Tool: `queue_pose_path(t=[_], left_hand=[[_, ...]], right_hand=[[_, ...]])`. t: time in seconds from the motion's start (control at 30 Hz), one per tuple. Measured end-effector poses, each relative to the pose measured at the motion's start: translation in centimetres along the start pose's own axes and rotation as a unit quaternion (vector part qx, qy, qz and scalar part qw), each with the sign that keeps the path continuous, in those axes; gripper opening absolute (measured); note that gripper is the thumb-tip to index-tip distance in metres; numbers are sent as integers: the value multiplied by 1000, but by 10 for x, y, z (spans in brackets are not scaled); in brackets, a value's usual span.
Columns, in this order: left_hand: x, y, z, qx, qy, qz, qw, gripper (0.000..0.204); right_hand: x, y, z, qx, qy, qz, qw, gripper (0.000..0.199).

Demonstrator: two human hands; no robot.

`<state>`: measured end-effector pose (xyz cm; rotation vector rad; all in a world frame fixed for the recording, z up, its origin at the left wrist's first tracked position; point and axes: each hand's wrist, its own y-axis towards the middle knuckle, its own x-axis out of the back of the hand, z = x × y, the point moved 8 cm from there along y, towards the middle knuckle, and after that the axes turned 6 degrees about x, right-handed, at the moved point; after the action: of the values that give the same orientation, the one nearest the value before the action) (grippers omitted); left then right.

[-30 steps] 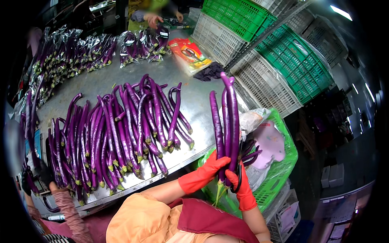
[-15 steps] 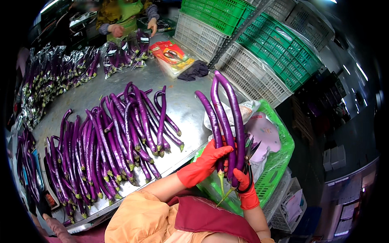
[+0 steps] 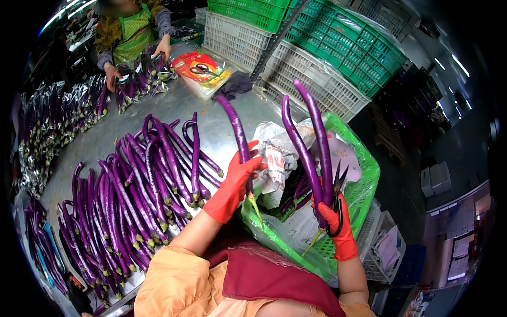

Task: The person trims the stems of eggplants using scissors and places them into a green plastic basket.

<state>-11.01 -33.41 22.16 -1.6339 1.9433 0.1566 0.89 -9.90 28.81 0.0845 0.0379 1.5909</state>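
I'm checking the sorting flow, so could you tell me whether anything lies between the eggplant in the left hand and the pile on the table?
Nothing visible does. The left hand holds one long eggplant upright beside the pile of eggplants, with only bare steel table between.

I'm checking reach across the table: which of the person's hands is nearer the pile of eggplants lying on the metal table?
Left. The left hand is beside the eggplant pile; the right hand is over the green basket, farther away.
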Motion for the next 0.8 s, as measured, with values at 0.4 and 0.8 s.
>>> queue_pose_path(t=[0.4, 0.8], left_hand=[[-39, 39, 56, 130, -67, 36, 989, 17], [-63, 88, 48, 36, -140, 87, 986, 9]], right_hand=[[7, 5, -77, -46, -103, -12, 994, 63], [-25, 30, -68, 85, -168, 59, 980, 63]])
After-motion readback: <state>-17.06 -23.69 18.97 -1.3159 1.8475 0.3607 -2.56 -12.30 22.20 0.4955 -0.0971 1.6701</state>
